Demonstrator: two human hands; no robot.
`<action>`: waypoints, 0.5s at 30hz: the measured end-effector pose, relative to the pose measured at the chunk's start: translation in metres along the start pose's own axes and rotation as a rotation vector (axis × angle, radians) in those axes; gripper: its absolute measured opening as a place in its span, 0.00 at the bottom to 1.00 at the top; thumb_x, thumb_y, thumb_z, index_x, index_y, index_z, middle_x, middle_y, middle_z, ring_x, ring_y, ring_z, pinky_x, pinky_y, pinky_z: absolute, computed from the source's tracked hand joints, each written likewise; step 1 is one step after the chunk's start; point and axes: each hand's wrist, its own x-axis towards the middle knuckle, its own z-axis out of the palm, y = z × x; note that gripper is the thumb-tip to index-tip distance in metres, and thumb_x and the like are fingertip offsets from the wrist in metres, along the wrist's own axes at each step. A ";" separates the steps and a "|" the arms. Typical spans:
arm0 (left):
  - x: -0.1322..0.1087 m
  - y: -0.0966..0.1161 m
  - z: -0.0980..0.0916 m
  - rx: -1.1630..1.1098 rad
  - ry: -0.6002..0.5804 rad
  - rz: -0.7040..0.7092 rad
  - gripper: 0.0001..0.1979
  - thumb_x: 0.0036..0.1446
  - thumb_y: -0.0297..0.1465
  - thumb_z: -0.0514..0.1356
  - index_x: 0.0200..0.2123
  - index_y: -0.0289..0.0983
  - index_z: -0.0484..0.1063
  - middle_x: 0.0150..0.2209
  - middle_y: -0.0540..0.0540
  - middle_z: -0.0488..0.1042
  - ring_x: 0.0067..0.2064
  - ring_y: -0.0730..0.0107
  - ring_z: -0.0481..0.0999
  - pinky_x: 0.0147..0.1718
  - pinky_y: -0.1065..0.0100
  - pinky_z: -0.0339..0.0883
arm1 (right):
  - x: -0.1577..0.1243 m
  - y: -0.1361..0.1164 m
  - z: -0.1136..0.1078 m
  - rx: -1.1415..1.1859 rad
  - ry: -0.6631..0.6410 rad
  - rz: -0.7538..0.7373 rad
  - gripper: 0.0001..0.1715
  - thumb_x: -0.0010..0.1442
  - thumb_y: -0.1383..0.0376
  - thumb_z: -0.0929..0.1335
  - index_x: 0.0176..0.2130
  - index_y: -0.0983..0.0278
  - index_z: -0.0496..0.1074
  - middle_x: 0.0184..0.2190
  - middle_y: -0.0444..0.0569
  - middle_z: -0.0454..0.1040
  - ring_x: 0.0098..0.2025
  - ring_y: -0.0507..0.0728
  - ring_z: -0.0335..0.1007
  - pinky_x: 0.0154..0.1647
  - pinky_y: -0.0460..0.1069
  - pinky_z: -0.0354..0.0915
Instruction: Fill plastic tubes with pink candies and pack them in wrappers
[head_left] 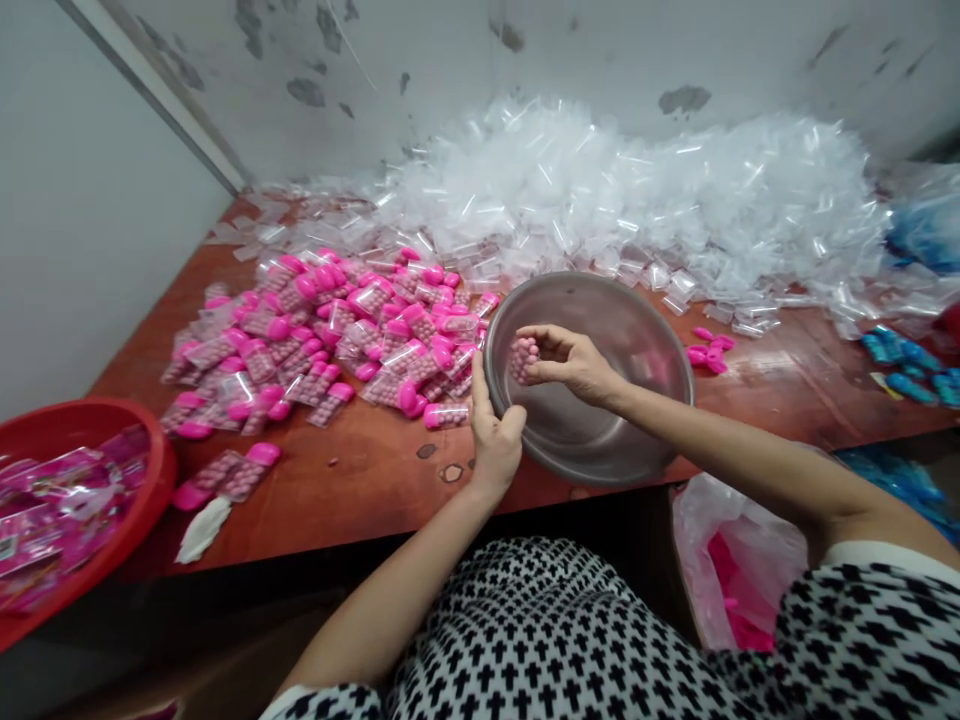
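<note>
My right hand hovers over the steel bowl and pinches a small clear tube of pink sweets between thumb and fingers. My left hand is just below and left of it at the bowl's near-left rim, fingers curled; what it holds, if anything, is hidden. A heap of bagged tubes with pink caps lies on the brown table to the left of the bowl.
A large pile of clear plastic bags fills the back of the table. Loose pink caps lie right of the bowl. A red basin stands at the left, blue items at the right, a white bag below the table edge.
</note>
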 end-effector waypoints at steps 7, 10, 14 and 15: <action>0.031 -0.013 -0.020 0.284 -0.028 0.005 0.43 0.51 0.29 0.60 0.69 0.33 0.49 0.72 0.37 0.47 0.73 0.50 0.45 0.70 0.52 0.40 | -0.013 -0.025 -0.030 -0.131 0.052 -0.031 0.29 0.46 0.68 0.77 0.49 0.60 0.74 0.44 0.46 0.78 0.44 0.55 0.75 0.47 0.55 0.75; 0.040 0.002 -0.018 0.487 -0.075 0.302 0.37 0.55 0.33 0.61 0.67 0.34 0.56 0.70 0.36 0.53 0.72 0.52 0.48 0.69 0.51 0.41 | -0.018 -0.033 -0.032 -0.199 0.063 -0.035 0.29 0.48 0.66 0.76 0.51 0.61 0.74 0.45 0.48 0.78 0.45 0.56 0.76 0.49 0.56 0.75; 0.053 0.025 0.003 0.390 -0.363 0.290 0.25 0.59 0.36 0.60 0.59 0.36 0.69 0.55 0.40 0.76 0.56 0.56 0.75 0.57 0.57 0.67 | -0.024 -0.038 -0.029 -0.219 0.071 -0.029 0.28 0.51 0.61 0.76 0.52 0.59 0.73 0.47 0.48 0.78 0.47 0.57 0.76 0.48 0.55 0.75; 0.057 0.027 0.009 0.329 -0.407 0.225 0.24 0.58 0.36 0.61 0.57 0.36 0.72 0.51 0.41 0.78 0.52 0.57 0.78 0.54 0.59 0.70 | -0.025 -0.039 -0.028 -0.245 0.072 -0.037 0.27 0.53 0.60 0.75 0.52 0.59 0.74 0.48 0.48 0.78 0.47 0.57 0.76 0.47 0.54 0.76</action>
